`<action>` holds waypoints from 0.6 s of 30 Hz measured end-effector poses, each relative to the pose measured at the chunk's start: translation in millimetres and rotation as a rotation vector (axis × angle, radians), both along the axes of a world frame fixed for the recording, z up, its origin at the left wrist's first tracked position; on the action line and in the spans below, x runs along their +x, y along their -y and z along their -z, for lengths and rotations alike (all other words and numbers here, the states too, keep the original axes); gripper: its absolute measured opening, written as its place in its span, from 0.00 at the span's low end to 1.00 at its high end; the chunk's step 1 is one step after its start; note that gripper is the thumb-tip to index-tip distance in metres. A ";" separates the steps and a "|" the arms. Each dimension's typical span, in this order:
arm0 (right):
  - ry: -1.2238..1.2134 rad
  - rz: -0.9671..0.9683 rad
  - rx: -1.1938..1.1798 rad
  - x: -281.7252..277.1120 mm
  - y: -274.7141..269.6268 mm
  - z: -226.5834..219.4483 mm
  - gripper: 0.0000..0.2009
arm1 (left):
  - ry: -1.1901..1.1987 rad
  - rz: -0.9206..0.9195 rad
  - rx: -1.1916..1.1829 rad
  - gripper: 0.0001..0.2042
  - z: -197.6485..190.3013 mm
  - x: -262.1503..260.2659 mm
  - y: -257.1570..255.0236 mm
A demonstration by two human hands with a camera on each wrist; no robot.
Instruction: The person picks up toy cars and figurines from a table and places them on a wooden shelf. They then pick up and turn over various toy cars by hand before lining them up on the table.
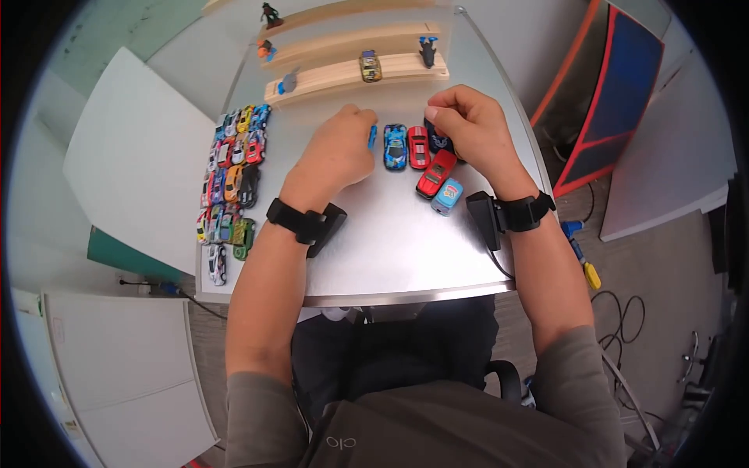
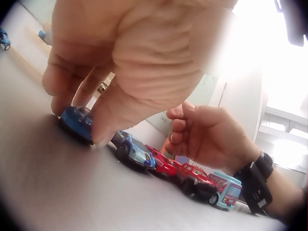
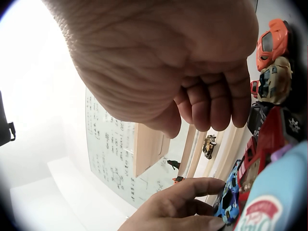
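My left hand [image 1: 331,152] pinches a small blue car [image 1: 372,137] between thumb and fingers; in the left wrist view that blue car [image 2: 76,124] is low against the tabletop. Just right of it stand a blue patterned car [image 1: 395,147], a striped red car [image 1: 419,147], another red car [image 1: 436,173] and a light blue van [image 1: 447,196]. Above a dark car [image 1: 438,140], my right hand [image 1: 477,132] has loosely bent fingers and holds nothing. The right wrist view shows an orange car [image 3: 273,44] and a beige car [image 3: 275,81] beside this hand, hidden from the head view.
Several rows of toy cars [image 1: 233,183] stand along the table's left side. At the back, wooden steps [image 1: 328,78] bear a gold-coloured car [image 1: 370,67] and small figures, including a dark one [image 1: 427,53]. The table's metal front edge [image 1: 406,295] lies near the body.
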State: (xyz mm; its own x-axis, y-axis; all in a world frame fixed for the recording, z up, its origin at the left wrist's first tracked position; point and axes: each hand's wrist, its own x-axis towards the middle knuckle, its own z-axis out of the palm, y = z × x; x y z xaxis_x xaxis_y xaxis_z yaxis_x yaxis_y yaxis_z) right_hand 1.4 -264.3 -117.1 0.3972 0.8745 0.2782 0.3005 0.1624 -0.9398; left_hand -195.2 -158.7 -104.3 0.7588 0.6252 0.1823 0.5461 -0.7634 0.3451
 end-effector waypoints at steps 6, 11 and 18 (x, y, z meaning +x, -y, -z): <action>0.013 0.016 -0.030 -5.6 3.1 -6.1 0.12 | 0.220 0.093 -0.048 0.26 15.7 -3.5 -17.9; 0.025 0.010 -0.024 -10.9 7.5 -12.1 0.12 | 0.236 -0.045 -0.422 0.27 8.2 -14.6 -21.2; -0.126 -0.179 0.052 -16.8 11.3 -12.7 0.17 | 0.793 0.237 -1.282 0.23 -7.5 -22.0 -7.1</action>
